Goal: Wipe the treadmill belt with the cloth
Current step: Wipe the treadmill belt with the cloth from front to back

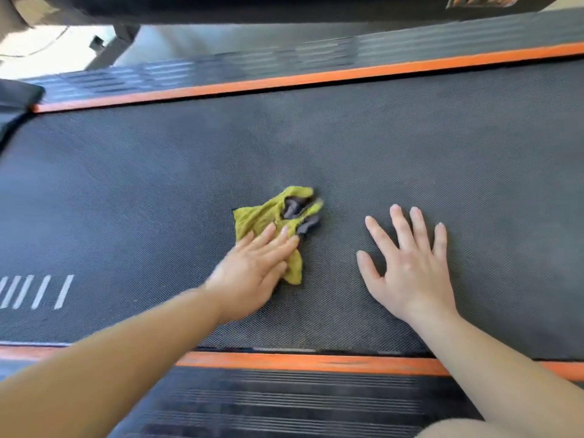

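From the head view, I am in the wiping step itself. My left hand point(252, 267) lies flat on the yellow-green cloth point(268, 214), fingers straight and close together, pressing its near part down onto the belt point(158, 184); nothing is curled round it. The cloth is crumpled, with grey patches on its far folds, and it sits about the middle of the belt, touching the surface. My right hand point(410, 270) is spread open, palm down, straight on the belt and to the right of the cloth, apart from it; I judge it is there to steady me. A near orange strip point(316, 363) runs along the belt's near edge and a far orange strip point(284, 79) along its far edge. White stripes point(38, 292) are printed on the belt toward its left end.

The belt looks much the same all over, so I cannot tell how much is done. For the next move I would push the cloth across the belt with even pressure from a flat palm, so it neither bunches nor slips out from under my fingers, and lift my right hand off the stretch I mean to wipe
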Demonstrator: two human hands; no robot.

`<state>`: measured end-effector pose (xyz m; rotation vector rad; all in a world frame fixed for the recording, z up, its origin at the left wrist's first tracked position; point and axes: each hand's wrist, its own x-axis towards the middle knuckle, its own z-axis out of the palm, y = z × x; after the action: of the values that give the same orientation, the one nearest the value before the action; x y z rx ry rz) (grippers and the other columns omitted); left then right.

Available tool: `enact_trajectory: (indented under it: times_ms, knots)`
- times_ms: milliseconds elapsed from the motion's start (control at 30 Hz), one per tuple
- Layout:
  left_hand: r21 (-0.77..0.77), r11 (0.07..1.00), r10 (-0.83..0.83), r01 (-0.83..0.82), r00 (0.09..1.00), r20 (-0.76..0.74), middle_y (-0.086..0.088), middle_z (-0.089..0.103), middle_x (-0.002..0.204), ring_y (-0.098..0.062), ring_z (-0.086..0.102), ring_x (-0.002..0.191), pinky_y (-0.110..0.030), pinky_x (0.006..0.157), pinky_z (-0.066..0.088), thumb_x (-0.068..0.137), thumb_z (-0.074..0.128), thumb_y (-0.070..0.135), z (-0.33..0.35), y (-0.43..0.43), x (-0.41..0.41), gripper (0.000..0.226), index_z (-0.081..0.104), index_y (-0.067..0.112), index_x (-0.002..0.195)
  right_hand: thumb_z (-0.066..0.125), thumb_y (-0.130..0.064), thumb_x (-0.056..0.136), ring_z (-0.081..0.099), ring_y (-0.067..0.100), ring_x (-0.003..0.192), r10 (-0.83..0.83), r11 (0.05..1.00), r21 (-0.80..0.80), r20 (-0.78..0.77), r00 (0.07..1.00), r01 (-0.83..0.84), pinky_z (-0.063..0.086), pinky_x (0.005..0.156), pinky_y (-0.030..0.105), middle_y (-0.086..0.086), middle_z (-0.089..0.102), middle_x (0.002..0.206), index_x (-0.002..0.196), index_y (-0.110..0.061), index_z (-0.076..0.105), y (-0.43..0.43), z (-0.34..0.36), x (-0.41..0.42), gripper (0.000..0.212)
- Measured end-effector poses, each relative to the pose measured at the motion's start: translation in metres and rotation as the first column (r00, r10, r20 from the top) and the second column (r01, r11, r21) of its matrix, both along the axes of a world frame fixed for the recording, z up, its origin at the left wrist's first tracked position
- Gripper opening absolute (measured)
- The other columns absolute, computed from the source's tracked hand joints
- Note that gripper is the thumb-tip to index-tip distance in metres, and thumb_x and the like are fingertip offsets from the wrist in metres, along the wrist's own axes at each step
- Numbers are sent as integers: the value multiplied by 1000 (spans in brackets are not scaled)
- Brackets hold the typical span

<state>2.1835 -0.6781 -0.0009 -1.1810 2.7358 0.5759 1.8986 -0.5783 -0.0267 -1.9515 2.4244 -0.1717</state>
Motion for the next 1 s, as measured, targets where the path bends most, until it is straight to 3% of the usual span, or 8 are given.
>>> enact_trajectory:
  times_ms: [200,267,400,500,600,700,800,1000]
  knots:
    - [166,856,-477,490,871,-117,16,25,167,-2,6,156,-37,129,8,109,27,40,17,45,2,51,37,31,159,36,-63,96,16,39,156,-2,1000,-26,-7,1000,2,11,121,67,12,27,168,158,-35,38,0,0,1,68]
    - [45,896,-441,442,897,-40,14,23,168,-4,10,157,-41,129,17,109,25,41,12,11,15,52,36,31,159,35,-64,97,14,38,157,2,1000,-12,-6,1000,-2,10,122,67,11,25,169,159,-36,35,0,0,1,68]
    - [8,998,-56,56,998,27,7,20,170,-16,7,158,-54,126,19,103,17,45,7,24,-8,62,28,28,161,32,-66,97,12,38,157,-5,1000,10,-7,1000,5,10,122,66,10,24,169,159,-37,34,-1,0,1,68]
    - [59,908,-413,416,909,-46,3,23,170,-17,11,159,-48,129,10,106,30,36,17,77,-15,53,31,28,159,36,-64,96,16,39,156,0,1000,-17,-3,1000,0,10,122,67,12,27,168,158,-35,38,0,-1,1,68]
    - [168,821,-541,546,837,-75,10,18,170,-4,5,157,-35,129,6,109,29,36,28,39,2,53,30,30,162,36,-63,96,16,39,156,-2,1000,-9,-8,1000,2,11,121,67,12,26,168,158,-35,38,0,0,1,68]
    - [44,970,-236,237,971,-26,3,31,166,-12,18,157,-42,128,18,103,24,42,13,-10,8,60,37,24,159,30,-66,97,11,37,157,-2,1000,21,-11,1000,2,10,122,66,10,23,170,159,-38,34,-1,0,0,68]
    - [80,993,88,-83,995,-56,-1,32,167,-17,14,158,-47,128,12,100,19,43,12,1,-15,64,35,24,160,28,-67,97,11,36,157,-5,1000,27,-18,1000,5,9,122,66,9,23,170,159,-38,33,-1,0,1,69]
    - [199,860,-448,469,883,-144,9,21,170,-2,6,157,-31,129,1,109,32,33,22,46,-5,52,34,26,160,36,-65,92,16,40,156,12,1000,-2,-9,1000,-12,11,121,68,12,25,169,158,-34,39,0,-2,-2,72]
